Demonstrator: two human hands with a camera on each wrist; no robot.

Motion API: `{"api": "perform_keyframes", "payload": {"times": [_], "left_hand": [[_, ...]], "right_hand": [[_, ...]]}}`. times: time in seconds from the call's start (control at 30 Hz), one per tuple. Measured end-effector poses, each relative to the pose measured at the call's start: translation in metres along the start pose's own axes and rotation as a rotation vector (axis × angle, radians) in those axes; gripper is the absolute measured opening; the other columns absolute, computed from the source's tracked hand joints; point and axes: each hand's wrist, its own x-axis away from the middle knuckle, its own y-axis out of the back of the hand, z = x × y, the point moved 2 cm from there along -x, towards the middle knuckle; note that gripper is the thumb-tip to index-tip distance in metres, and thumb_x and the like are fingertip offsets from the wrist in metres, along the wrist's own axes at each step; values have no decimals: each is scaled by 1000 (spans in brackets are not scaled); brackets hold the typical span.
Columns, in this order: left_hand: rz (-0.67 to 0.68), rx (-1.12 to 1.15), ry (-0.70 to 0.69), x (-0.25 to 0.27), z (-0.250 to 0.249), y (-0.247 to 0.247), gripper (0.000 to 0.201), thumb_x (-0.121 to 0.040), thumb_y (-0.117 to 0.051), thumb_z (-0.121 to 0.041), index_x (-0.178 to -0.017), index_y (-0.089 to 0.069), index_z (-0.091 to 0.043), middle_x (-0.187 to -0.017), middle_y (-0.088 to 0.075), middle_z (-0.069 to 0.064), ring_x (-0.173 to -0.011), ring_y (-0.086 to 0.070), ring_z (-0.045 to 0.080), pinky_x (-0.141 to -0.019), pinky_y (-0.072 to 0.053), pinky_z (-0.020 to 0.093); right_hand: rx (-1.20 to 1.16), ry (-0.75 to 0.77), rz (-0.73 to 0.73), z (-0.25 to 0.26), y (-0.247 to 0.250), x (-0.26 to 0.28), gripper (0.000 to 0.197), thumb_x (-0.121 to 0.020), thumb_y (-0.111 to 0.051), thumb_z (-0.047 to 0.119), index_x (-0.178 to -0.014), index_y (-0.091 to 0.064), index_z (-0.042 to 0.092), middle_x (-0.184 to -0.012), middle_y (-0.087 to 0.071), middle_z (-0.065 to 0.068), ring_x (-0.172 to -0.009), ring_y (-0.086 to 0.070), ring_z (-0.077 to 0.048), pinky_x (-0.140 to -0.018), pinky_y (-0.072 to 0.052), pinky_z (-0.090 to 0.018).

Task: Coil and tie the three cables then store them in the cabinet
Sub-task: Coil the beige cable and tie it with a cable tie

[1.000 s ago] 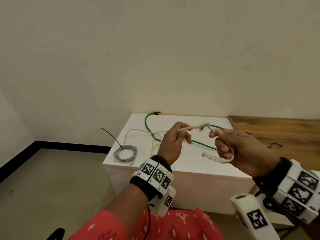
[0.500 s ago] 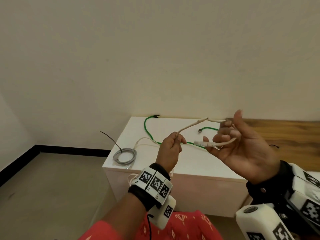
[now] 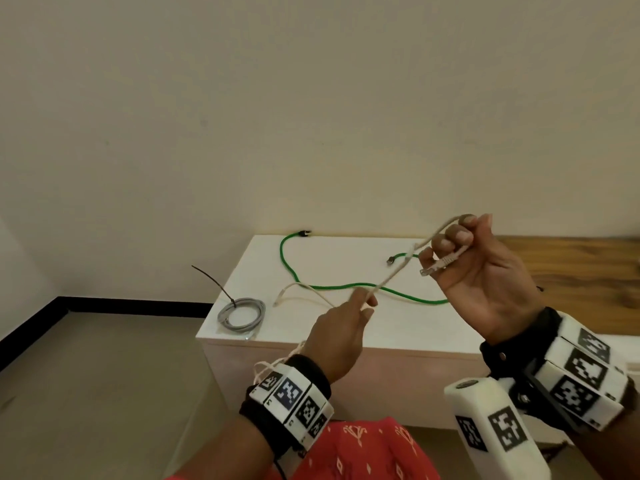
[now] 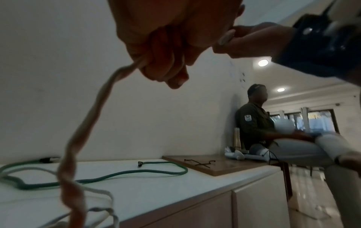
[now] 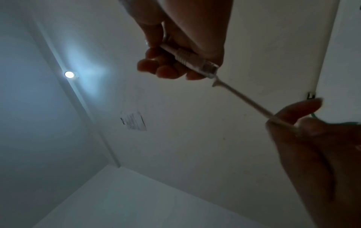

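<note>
A cream cable [image 3: 398, 273] stretches taut between my hands above the white cabinet [image 3: 346, 327]. My right hand [image 3: 460, 251] curls its fingers round the plug end [image 5: 197, 61], palm up, with the cable looped over the fingers. My left hand [image 3: 360, 303] pinches the cable [image 4: 97, 108] lower down; the rest hangs and trails onto the cabinet top. A green cable [image 3: 346, 287] lies loose and uncoiled across the top. A grey cable [image 3: 241, 313] sits coiled at the left front corner, with a black tie sticking up from it.
A wooden top [image 3: 568, 261] adjoins the cabinet on the right, with black ties [image 4: 199, 162] lying on it. Cabinet doors [image 4: 259, 200] are closed. Another person [image 4: 259, 123] sits by the wall at the right. Tiled floor lies to the left.
My right hand turned palm up, rose and moved right, curling its fingers round the plug end. The left hand slid down the cable, which is now pulled straight.
</note>
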Motion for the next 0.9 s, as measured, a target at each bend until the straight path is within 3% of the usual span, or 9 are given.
{"api": "perform_keyframes", "payload": {"times": [0.1,0.17,0.3,0.4,0.47,0.53,0.67,0.8,0.9], "left_hand": [[40,-286,-9,4,-3,-6,31,-99,-25,-26,-125,-39,-18,-94,-65,5,-78,-59,28,-68,-38,34],[46,-467,-64,4,-5,-9,32,-100,-23,-24,-128,-36,-17,-105,-65,7,-84,-61,31,-60,-36,34],[20,-657,-173,2,-18,-2,22,-95,-43,-23,-113,-48,-12,-84,-66,7,-64,-62,28,-42,-11,24],[104,-769,-241,5,-26,-1,18,-86,-59,-27,-95,-58,-12,-68,-64,4,-50,-60,22,-40,-20,23],[112,-840,-272,8,-25,-3,21,-68,-75,-37,-68,-61,-20,-45,-56,-2,-31,-49,12,-37,-17,19],[53,-819,-310,8,-25,-6,26,-66,-76,-39,-57,-58,-22,-38,-51,-3,-27,-45,9,-34,-17,17],[-49,-587,-225,5,-24,-1,36,-78,-43,-49,-61,-58,-21,-39,-55,-3,-33,-50,9,-36,-25,17],[-41,-151,-97,4,-9,10,33,-86,-51,-42,-85,-64,-12,-79,-68,3,-71,-57,19,-62,-32,26],[-43,-1,-141,7,-1,13,29,-86,-50,-33,-91,-65,-9,-75,-55,-5,-66,-44,9,-60,-30,24]], "right_hand": [[41,-6,17,-8,2,0,27,-88,-37,37,-75,-55,23,-48,-42,11,-48,-41,-6,-60,-48,-19],[124,6,56,-14,2,2,26,-93,-32,29,-81,-53,20,-51,-42,11,-50,-42,-7,-59,-46,-19],[353,40,123,-30,5,6,25,-89,-38,22,-76,-57,16,-53,-44,7,-54,-43,-10,-57,-41,-17],[676,75,127,-43,15,8,25,-94,-40,16,-76,-56,13,-55,-46,5,-56,-41,-10,-55,-34,-16],[858,74,108,-45,21,8,29,-96,-37,7,-75,-55,12,-57,-46,2,-54,-43,-7,-54,-34,-15],[1012,54,124,-46,22,9,29,-95,-36,2,-73,-53,10,-58,-46,-1,-50,-43,-2,-53,-35,-11],[1439,24,217,-54,25,10,31,-95,-40,8,-70,-48,24,-61,-49,4,-54,-47,-1,-56,-38,-11],[1643,6,242,-51,29,10,29,-97,-38,15,-71,-43,29,-63,-52,7,-61,-49,-6,-58,-36,-18],[1698,-73,357,-50,28,10,25,-96,-39,25,-72,-43,20,-64,-49,4,-59,-45,-13,-59,-35,-25]]}}
